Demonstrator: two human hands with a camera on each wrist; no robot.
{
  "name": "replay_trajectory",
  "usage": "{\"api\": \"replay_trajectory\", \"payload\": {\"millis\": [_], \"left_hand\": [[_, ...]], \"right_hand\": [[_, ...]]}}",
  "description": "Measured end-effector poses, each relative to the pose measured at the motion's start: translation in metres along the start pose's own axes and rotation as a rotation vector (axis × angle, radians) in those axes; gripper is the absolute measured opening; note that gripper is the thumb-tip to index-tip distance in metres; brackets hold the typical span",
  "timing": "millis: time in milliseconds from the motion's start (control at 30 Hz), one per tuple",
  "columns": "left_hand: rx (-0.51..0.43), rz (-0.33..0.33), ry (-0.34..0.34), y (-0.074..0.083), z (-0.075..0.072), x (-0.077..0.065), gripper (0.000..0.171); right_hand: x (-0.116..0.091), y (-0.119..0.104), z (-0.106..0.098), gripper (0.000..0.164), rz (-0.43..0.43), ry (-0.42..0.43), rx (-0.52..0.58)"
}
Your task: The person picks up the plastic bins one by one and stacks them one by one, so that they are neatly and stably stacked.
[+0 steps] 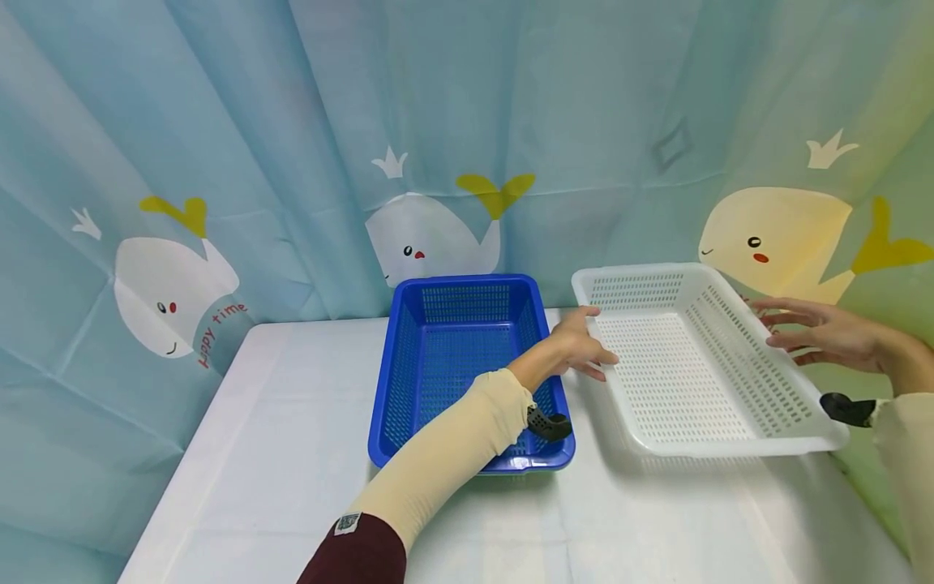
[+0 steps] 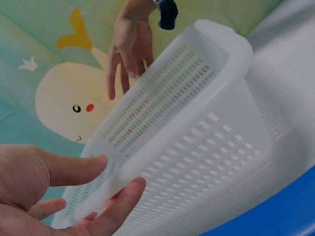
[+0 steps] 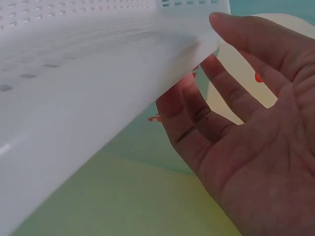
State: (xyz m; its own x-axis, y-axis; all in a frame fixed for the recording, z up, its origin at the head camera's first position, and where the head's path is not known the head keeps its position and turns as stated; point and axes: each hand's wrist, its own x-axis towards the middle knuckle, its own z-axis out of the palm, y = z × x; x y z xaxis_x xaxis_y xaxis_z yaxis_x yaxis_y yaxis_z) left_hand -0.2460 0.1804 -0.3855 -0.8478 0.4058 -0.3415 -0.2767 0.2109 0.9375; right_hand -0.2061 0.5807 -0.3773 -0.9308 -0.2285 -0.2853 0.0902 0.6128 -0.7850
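A white perforated plastic basket is on the right, its hollow facing up. My left hand is at its left rim, fingers spread, with fingertips over the edge. Seen from the left wrist, the thumb and index finger are apart, with the rim passing between them. At the opposite rim is my right hand, its fingers loosely extended. In the right wrist view, the right thumb meets the rim's edge while the fingertips are partly hidden behind it.
A blue perforated basket stands on the white table, left of the white one, beneath my left forearm. A blue curtain with whale prints hangs behind the table. The table's right edge runs close by the white basket.
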Motion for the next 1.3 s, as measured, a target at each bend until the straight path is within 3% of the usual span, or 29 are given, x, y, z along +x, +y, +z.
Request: {"api": "replay_trajectory", "payload": {"millis": [300,800,1300], "left_hand": [[0.043,-0.001,0.048,0.0008,0.0052,0.0023,0.081],[0.089,-0.015,0.081,0.0004,0.0064,0.0006,0.08],[0.109,-0.02,0.105,-0.0007,0.0074,-0.0001,0.08]], "right_hand": [[0.0007,0.0039,-0.0008,0.062,-0.009,0.0,0.048],[-0.0003,0.0067,0.0004,0.058,-0.034,-0.006,0.092],[-0.0012,0.0084,0.006,0.058,0.039,0.048,0.067]]}}
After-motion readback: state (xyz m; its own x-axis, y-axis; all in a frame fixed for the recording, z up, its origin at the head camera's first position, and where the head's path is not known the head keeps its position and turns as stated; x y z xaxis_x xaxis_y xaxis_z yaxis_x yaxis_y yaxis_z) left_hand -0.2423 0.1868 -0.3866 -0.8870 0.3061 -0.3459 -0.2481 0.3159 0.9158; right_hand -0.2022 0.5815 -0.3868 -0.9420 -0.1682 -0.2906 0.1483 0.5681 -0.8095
